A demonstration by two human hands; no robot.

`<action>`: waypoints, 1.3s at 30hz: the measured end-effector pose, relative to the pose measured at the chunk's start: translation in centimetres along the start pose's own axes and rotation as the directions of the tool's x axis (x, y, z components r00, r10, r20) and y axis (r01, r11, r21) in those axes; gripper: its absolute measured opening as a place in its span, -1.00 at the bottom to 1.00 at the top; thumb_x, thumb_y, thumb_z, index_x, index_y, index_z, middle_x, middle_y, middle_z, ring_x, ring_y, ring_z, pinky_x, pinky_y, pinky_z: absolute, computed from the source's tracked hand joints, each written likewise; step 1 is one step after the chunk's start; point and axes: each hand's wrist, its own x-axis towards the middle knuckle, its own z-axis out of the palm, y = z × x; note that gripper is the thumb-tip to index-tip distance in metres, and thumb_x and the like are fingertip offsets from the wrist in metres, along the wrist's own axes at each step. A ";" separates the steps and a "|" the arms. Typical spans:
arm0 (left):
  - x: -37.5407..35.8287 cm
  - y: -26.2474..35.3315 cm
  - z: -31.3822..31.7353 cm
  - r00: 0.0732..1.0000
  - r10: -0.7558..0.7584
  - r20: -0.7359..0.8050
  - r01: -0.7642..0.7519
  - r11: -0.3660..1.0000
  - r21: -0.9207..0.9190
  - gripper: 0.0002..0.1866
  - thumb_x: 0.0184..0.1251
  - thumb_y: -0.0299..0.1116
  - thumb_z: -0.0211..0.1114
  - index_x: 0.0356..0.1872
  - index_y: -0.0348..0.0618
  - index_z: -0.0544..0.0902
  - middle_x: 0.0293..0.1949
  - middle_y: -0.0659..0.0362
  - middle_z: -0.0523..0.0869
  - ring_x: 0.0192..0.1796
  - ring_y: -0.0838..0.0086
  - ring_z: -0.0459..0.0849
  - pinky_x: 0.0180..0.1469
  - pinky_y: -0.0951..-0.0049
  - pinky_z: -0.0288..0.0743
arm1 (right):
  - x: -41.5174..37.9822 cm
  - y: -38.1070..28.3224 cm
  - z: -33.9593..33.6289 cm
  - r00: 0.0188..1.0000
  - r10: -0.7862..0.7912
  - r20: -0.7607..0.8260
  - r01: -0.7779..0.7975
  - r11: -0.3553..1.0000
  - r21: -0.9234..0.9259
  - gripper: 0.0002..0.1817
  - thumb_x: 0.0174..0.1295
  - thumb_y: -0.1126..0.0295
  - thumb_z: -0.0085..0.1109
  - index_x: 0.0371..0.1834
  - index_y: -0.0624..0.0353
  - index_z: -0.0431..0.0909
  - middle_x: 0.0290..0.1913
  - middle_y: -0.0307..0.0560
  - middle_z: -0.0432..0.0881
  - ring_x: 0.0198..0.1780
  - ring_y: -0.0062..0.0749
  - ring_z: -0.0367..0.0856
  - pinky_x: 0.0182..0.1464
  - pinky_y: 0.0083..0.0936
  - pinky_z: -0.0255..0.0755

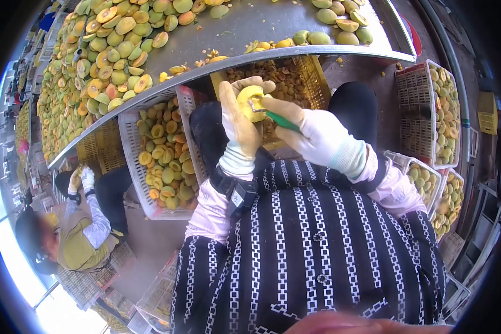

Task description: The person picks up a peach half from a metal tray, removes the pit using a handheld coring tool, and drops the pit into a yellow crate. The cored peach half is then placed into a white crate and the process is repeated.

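Observation:
In the head view, my gloved left hand (pixel 238 123) holds up a yellow fruit half (pixel 243 102) that looks like a peach, its cut side facing me. My gloved right hand (pixel 324 138) grips a green-handled pitting knife (pixel 284 122), whose metal end is at the hollow of the fruit. Both hands are above a yellow crate (pixel 316 78) containing fruit scraps, between my knees. Part of the blade is hidden by my right fingers and the fruit.
A metal table (pixel 228 30) heaped with halved fruit (pixel 122 42) spans the far side. White crates of fruit stand to my left (pixel 132 150) and right (pixel 416 119). At the far left a co-worker (pixel 89 239) sits handling something small.

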 end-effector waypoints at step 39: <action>-0.8 1.2 -1.6 0.903 -0.418 0.101 0.406 0.906 0.118 -0.11 0.36 0.43 -0.27 -0.12 -0.34 0.60 -0.37 -0.05 0.71 -0.61 0.32 0.65 -0.65 0.63 0.46 | 1.4 2.7 -4.9 0.999 0.020 0.049 0.027 0.608 -0.793 -0.37 0.13 0.35 0.16 0.35 -0.29 0.37 -0.44 -0.14 0.55 -0.45 -0.24 0.65 -0.42 -0.36 0.55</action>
